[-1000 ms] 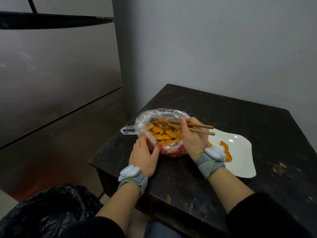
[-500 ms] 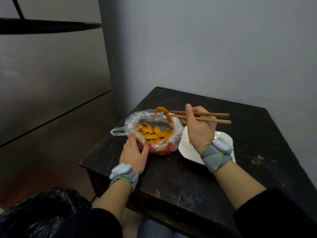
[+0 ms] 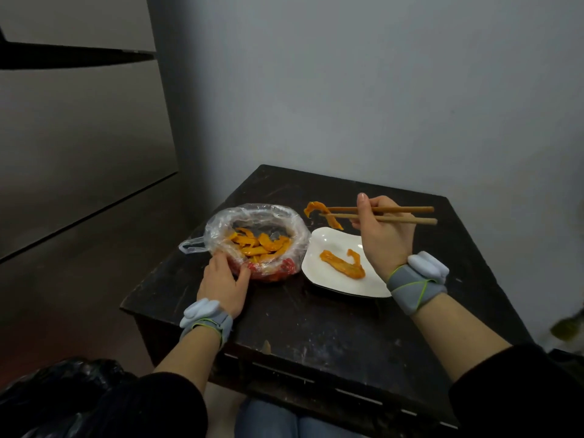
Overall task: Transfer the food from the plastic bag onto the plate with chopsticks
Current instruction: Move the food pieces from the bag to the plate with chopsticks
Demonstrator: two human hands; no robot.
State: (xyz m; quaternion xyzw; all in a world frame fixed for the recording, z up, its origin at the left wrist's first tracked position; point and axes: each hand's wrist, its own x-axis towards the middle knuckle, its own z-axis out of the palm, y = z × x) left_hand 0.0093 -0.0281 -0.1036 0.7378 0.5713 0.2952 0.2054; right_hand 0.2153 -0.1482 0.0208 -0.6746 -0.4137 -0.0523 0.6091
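A clear plastic bag [image 3: 218, 221], rolled open over a red bowl, holds several orange food strips [image 3: 259, 245]. My left hand [image 3: 222, 281] rests against the bag's near left side, fingers curved on it. My right hand [image 3: 384, 235] grips a pair of wooden chopsticks [image 3: 395, 214]. Their tips pinch an orange strip [image 3: 320, 213] in the air, above the far left edge of the white plate [image 3: 335, 276]. One orange piece [image 3: 343, 263] lies on the plate.
The dark wooden table [image 3: 316, 327] stands in a corner against a grey wall. A black rubbish bag [image 3: 47, 396] sits at the lower left beside my knees. A metal-fronted cabinet fills the left side.
My right hand lifted a strip out of the bag with the chopsticks and carried it right, over the plate's edge. My left hand stayed on the bag.
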